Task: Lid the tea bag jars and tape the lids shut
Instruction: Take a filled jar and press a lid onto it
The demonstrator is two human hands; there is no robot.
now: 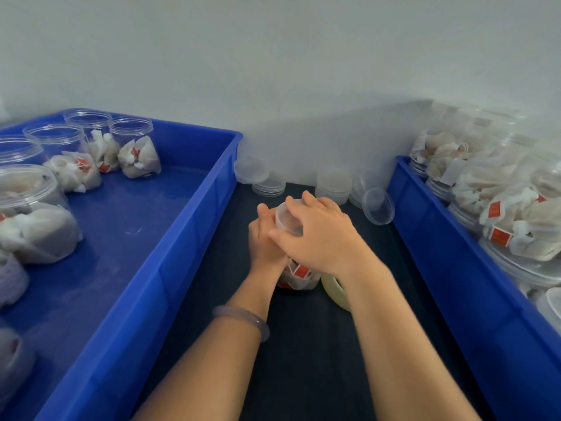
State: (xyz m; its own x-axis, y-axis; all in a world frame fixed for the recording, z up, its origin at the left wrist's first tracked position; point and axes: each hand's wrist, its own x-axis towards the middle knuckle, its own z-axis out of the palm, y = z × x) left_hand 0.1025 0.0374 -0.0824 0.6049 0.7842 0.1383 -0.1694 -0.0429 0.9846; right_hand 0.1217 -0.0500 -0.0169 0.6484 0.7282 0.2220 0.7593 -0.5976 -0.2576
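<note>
Crates of blue plastic stand at either side of a dark counter (303, 375), which runs back to a pale wall (273, 56). The left crate (194, 214) holds open jars (132, 138), clear and without tops, each with white tea bags bearing red tags; they stand along its far and left edges. The right crate (449, 268) is piled with lidded jars (516, 214) of the same tea bags, several lying on their sides.

Between the crates, on the counter, stands the jar (299, 278) being worked on, with tea bags and a red tag showing through its clear wall below the wrists. The left grip (264, 238) wraps round the jar's left side, thumb pointing up beside the rim. The right grip (321, 238) comes over the top, fingers curled round the clear lid (287, 220), which sits at the jar's mouth; whether it is fully seated cannot be told.

A pale tape roll (335, 291) rests on the counter just right of the jar, partly hidden under the right forearm. Spare lids (332, 185) are stacked against the wall behind the hands, and one loose lid (378, 206) leans against the right crate. A translucent bangle (243, 320) circles the left wrist.
</note>
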